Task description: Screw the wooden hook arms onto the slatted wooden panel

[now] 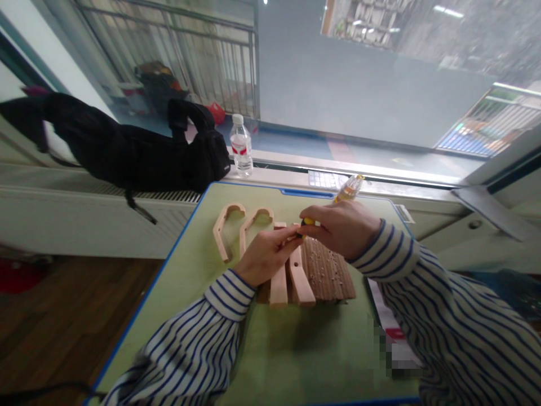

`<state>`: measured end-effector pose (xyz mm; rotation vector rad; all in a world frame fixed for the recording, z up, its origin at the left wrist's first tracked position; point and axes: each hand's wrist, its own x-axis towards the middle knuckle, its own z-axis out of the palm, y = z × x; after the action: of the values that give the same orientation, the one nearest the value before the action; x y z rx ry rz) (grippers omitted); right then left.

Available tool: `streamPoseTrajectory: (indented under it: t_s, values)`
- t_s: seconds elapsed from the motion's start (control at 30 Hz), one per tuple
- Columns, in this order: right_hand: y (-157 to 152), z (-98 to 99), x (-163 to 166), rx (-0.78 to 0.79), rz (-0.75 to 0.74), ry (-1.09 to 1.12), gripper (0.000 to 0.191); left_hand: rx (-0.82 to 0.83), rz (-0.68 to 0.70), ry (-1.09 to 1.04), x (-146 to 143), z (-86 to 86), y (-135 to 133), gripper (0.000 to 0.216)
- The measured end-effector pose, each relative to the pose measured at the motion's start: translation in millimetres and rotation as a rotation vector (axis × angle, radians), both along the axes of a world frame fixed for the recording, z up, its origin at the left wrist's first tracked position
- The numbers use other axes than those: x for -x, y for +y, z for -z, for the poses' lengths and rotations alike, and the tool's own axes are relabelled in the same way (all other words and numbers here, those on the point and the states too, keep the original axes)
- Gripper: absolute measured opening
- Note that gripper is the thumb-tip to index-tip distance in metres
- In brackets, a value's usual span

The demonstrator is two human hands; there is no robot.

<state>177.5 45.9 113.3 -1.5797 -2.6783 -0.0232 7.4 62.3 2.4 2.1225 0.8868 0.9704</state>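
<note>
My left hand (266, 254) and my right hand (340, 225) meet above the wooden parts on the green table (270, 338). The right hand is closed round a small yellow and black tool (307, 221), only its end showing. The left hand's fingers are pinched at the tool's tip; what they hold is too small to make out. Beneath the hands lie straight wooden slats (291, 279) and a ribbed brown board (327, 273) dotted with several small screws. Two curved wooden pieces (236, 228) lie flat to the left of my hands.
A black bag (135, 149) lies on the windowsill at the left, with a clear water bottle (241, 145) beside it. A small amber bottle (349, 189) lies at the table's far edge. Papers (389, 324) sit at the table's right edge. Wooden floor is at the left.
</note>
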Motion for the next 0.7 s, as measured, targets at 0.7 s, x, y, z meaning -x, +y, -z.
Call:
streamPoseTrajectory:
  t_s: [0.7]
  values:
    - [9.7,-7.4,-5.5,0.105,-0.156,0.069,0.038,-0.094,-0.164,0.014,-4.4,0.8,-2.7,0.025]
